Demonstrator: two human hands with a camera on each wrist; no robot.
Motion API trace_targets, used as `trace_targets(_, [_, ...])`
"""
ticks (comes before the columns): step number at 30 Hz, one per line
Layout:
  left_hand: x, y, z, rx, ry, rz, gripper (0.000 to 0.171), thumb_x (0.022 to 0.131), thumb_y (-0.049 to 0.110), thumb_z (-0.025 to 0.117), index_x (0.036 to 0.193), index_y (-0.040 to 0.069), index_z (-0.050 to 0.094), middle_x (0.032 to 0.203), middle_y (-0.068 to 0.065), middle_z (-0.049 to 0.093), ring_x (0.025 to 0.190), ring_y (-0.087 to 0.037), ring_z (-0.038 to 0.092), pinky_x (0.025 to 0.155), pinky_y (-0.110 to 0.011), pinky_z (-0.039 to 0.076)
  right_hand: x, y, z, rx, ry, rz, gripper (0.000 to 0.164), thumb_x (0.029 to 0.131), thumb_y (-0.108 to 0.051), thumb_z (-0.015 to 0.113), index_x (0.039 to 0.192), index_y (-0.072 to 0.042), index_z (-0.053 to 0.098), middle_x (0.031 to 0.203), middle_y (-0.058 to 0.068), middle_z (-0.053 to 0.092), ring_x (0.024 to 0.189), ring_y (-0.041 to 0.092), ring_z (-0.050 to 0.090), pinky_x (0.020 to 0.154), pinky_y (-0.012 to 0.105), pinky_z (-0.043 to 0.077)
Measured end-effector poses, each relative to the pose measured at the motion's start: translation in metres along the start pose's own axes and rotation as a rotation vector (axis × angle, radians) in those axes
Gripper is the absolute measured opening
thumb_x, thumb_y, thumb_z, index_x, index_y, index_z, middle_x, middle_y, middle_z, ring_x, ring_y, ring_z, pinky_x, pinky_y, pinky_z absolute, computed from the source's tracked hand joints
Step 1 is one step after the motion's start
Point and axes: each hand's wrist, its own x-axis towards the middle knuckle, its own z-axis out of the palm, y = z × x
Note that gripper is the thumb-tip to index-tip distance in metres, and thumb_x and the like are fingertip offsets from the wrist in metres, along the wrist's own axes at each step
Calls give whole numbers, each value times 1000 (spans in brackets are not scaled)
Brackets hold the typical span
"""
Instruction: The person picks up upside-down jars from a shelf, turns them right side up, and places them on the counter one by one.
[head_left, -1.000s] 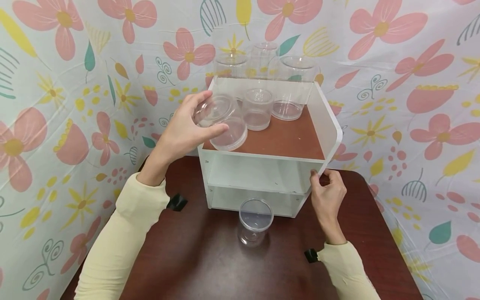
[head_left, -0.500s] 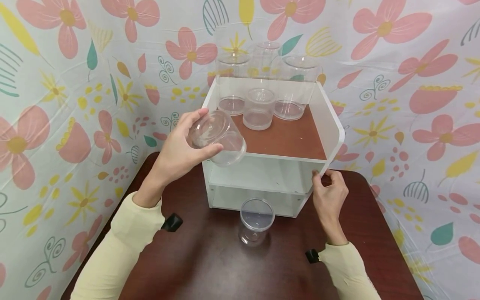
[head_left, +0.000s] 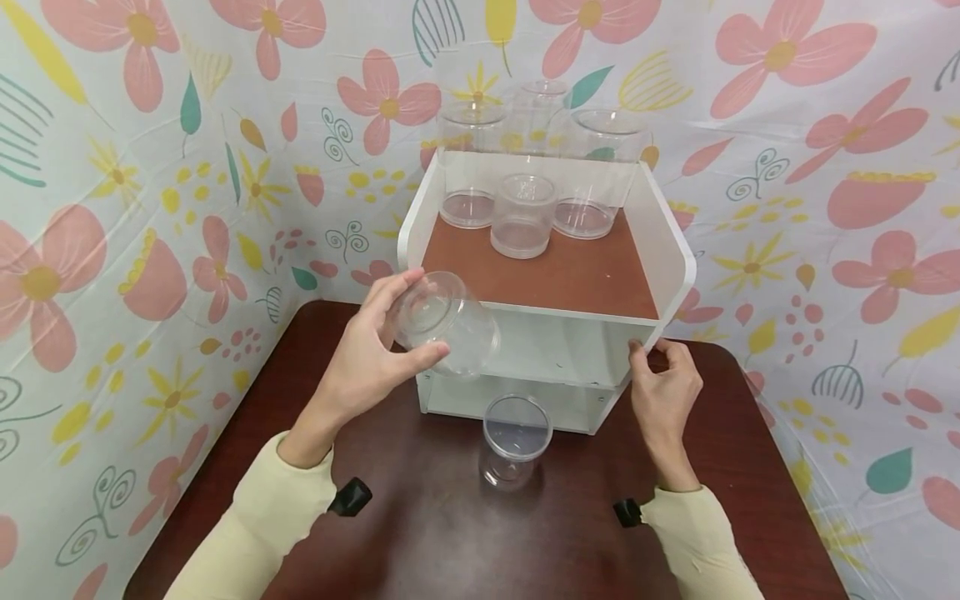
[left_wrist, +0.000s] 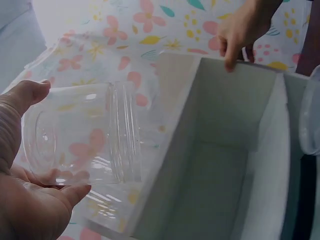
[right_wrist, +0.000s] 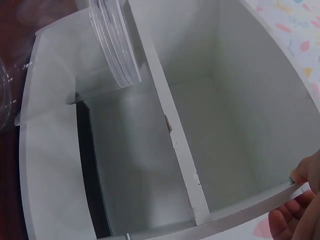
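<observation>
My left hand (head_left: 363, 358) holds a clear plastic jar (head_left: 472, 337) tipped over, thumb and fingers around its base end. In the left wrist view, the ridged end of this jar (left_wrist: 125, 132) points away from the palm. It hangs in front of the white shelf unit (head_left: 562, 314), below its brown top board. On the unit's right side, my right hand (head_left: 663, 396) pinches the front edge of the side panel; the right wrist view shows its thumb (right_wrist: 305, 170) on that edge. Another clear jar (head_left: 506, 467) stands on the table before the unit.
Several clear jars, among them a front one (head_left: 522, 221) and a right one (head_left: 585, 217), stand on the top board. Beneath are two white compartments split by a board (right_wrist: 182, 165). The dark wooden table (head_left: 420, 533) meets flowered cloth walls (head_left: 247, 167).
My left hand has brought the jar down from the front left of the top board to in front of the unit, tilting it further. The right hand keeps its hold on the panel.
</observation>
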Motion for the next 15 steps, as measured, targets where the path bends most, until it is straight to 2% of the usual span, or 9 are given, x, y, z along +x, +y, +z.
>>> trace_targets(6, [-13, -14, 12, -69, -22, -16, 82, 80, -16, 76, 152, -11, 36, 145, -19, 41, 143, -27, 45, 117, -30, 33, 0, 1, 0, 8, -9, 14, 16, 90, -2, 76, 97, 12, 72, 93, 25, 69, 82, 22, 59, 70, 19, 36])
trace_targets(11, [-23, -25, 22, -90, -33, -53, 83, 80, -14, 78, 152, -8, 37, 145, -19, 41, 143, -27, 45, 117, -30, 33, -1, 0, 0, 3, -16, 31, 18, 90, -3, 77, 99, 12, 72, 94, 24, 69, 85, 24, 60, 72, 18, 37])
trace_targets(15, [-30, -33, 27, -84, -39, -88, 83, 81, -10, 80, 152, -5, 39, 145, -17, 43, 144, -25, 45, 116, -28, 33, -1, 0, -1, 3, -23, 41, 19, 90, -4, 77, 99, 12, 72, 94, 24, 69, 84, 20, 59, 72, 19, 37])
